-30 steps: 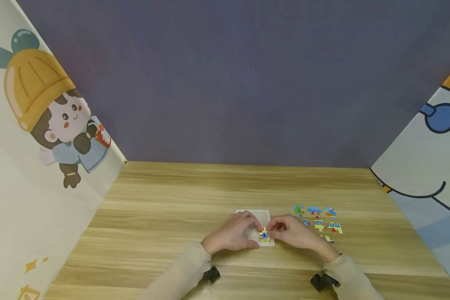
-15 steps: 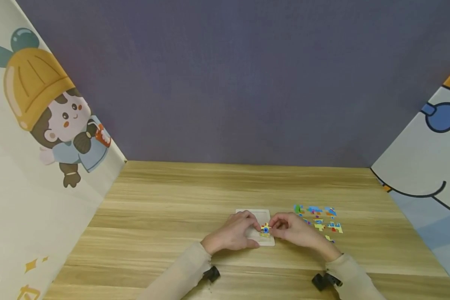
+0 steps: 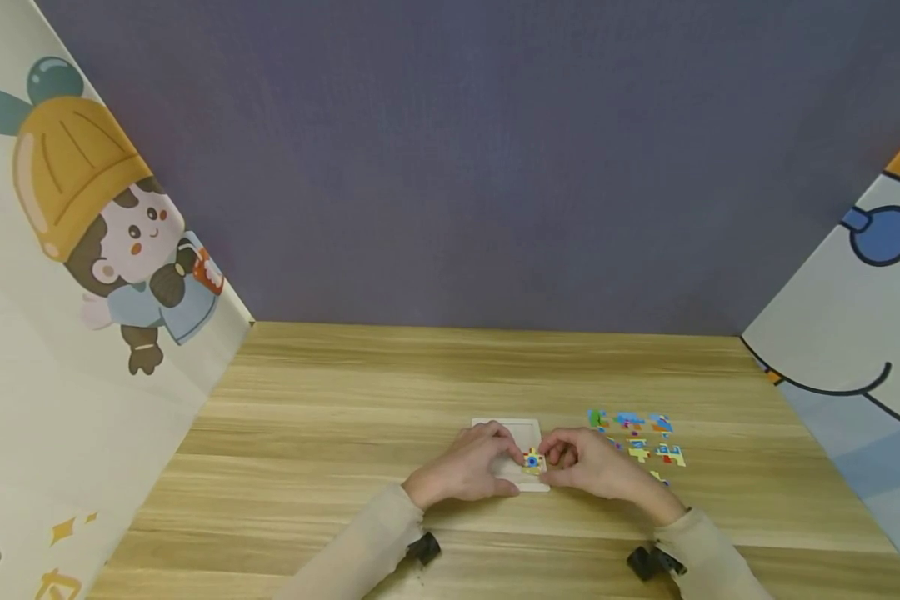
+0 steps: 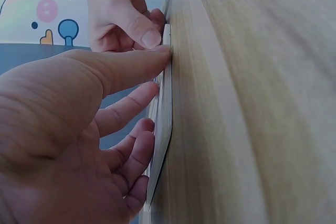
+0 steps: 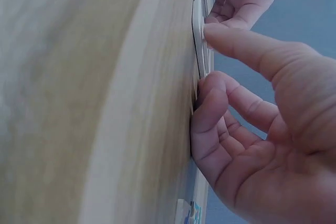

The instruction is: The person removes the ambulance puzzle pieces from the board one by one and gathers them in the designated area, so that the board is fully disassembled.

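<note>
A white puzzle tray (image 3: 527, 430) lies on the table with a yellow-and-blue jigsaw piece (image 3: 532, 461) in its right part. My left hand (image 3: 471, 467) rests over the tray's left side. Its thumb (image 4: 142, 66) touches the near edge, and its index fingertip is beside the piece. From the right, my right hand (image 3: 588, 465) reaches the tray's right rim. Its thumb (image 5: 236, 38) touches the rim and stands apart from the bent index finger, close to the piece. The wrist views see the tray edge-on, so the piece's seating is hidden.
Several loose jigsaw pieces (image 3: 637, 454) lie in rows right of the tray, some partly behind my right hand. The wooden table (image 3: 330, 400) ends at a dark back panel (image 3: 450, 167). Cartoon-printed walls (image 3: 45, 417) flank it.
The jigsaw piece has shifted slightly right and away from me inside the tray. My right thumb and index finger have spread apart beside it. My left hand has stayed in place.
</note>
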{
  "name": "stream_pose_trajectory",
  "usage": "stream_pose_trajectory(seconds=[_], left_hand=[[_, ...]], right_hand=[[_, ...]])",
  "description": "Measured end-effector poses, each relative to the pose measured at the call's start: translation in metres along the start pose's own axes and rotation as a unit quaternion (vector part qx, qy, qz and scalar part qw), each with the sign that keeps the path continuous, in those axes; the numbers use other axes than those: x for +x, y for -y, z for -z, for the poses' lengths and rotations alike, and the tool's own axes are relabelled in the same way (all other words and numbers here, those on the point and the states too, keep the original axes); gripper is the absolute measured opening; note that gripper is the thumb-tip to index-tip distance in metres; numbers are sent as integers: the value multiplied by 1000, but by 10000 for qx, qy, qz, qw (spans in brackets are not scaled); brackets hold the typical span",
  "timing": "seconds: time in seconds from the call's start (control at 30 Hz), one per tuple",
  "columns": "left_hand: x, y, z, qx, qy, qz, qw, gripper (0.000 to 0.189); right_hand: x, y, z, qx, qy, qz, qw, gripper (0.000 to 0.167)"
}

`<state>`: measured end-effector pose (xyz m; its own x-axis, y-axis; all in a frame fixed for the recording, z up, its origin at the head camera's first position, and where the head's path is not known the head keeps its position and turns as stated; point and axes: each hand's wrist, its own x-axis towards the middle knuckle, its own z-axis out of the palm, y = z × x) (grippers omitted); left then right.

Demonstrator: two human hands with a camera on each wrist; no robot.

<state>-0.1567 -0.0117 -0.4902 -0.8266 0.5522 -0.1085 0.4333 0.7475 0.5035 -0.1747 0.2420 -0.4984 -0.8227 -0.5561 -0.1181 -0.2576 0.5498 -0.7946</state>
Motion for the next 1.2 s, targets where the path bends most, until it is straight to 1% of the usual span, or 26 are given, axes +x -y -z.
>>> stream_pose_trajectory(seconds=[0.2, 0.33, 0.63, 0.9, 1.13, 1.2], left_hand=[[0, 0, 0, -29, 41, 9, 10000, 32], [-1, -1, 1, -29, 31, -41, 10000, 32], [-1, -3, 2, -56, 55, -9, 10000, 33], [0, -2, 0, -16, 41, -15, 10000, 32], [-1, -1, 1, -77, 44, -11, 10000, 34], [-1, -1, 1, -82, 35, -29, 10000, 34]], right_hand=[[1, -1, -1, -308, -128, -1, 9994, 31], [1, -1, 0, -348, -168, 79, 9992, 29], [0, -3, 3, -218, -99, 220, 9995, 28], [0, -8, 7, 9, 70, 334, 9994, 26], [-8, -7, 20, -18, 77, 434, 9990, 24], [-11, -7, 25, 74, 71, 436, 9990, 24]])
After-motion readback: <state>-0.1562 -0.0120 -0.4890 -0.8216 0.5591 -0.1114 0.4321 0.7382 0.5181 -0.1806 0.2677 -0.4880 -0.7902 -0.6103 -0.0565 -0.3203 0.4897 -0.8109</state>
